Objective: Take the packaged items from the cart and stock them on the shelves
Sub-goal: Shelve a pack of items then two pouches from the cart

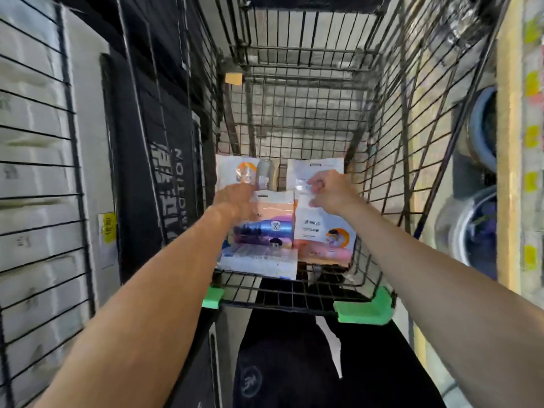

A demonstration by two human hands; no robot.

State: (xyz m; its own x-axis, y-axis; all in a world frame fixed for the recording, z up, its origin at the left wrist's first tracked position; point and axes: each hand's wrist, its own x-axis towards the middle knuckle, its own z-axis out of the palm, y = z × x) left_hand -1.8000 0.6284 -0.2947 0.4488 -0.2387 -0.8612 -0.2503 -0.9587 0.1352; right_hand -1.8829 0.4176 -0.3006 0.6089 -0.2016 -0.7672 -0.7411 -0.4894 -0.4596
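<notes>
Lying in the near end of a black wire cart [294, 119], flat packaged items [262, 231] overlap; the right hand [331, 191] pinches a white package [316, 222], while the blurred left hand [235, 198] rests on another, grip unclear. Grid racking [38, 172] stands left, shelves [512, 142] right.

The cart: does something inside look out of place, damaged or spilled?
Nothing stands out. The flat packets lie in a loose overlapping pile at the near end of the cart, with no visible spill or tear. The left hand and right hand reach into them; blur hides details.
</notes>
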